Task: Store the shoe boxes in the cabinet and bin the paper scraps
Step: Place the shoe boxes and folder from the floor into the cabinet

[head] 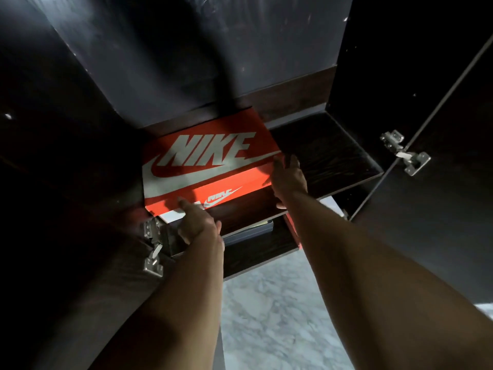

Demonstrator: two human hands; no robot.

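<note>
An orange shoe box point(205, 161) with a large white logo on its lid lies on a dark wooden shelf point(328, 153) inside the open cabinet, pushed to the shelf's left side. My left hand point(198, 220) touches the box's front face with its fingers stretched out. My right hand point(289, 177) rests flat against the box's right front corner. Neither hand wraps around the box. On the shelf below, a dark box point(250, 229) and part of another orange box point(292, 228) show under the shelf edge.
Both dark cabinet doors stand open, the right door point(437, 145) and the left door point(80, 263), with metal hinges point(405, 153) point(153, 245) on them. A pale marble floor point(272, 311) lies below. The right half of the upper shelf is bare wood.
</note>
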